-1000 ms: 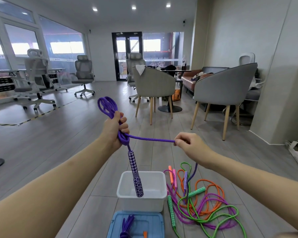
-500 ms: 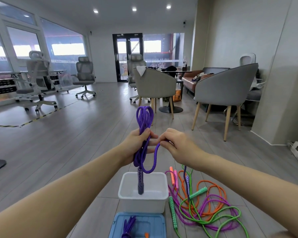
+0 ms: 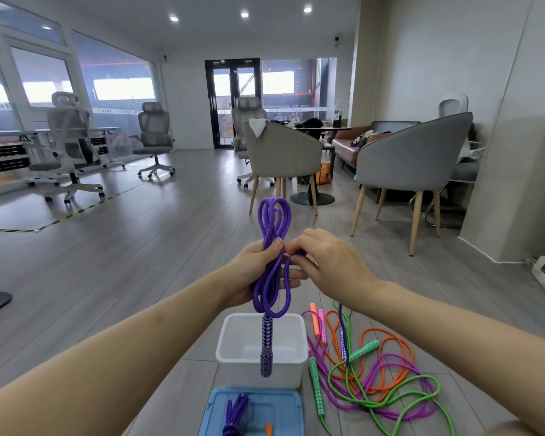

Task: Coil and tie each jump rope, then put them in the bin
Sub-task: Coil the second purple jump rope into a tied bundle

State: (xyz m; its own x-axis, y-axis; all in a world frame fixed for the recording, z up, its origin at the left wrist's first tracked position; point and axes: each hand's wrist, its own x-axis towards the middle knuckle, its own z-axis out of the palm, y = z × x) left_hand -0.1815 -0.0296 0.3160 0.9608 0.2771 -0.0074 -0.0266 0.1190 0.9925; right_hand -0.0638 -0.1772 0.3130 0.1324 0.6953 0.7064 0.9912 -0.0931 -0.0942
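Right hand back at purple rope, pinching the tail; left hand grips the coil. Tie under way.

Grey wood floor, grey chairs.

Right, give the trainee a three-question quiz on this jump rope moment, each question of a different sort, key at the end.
1. True or false: the white bin already holds a tied rope.
2. Which hand grips the coiled purple rope? A) left hand B) right hand C) neither
3. Fill in: the loose ropes on the floor lie to the ___ of the bin.

Key
1. False: only the purple rope's handle hangs in front of it, and its inside looks bare.
2. A: the left hand grips the bundle, while the right hand pinches a strand beside it.
3. Right.
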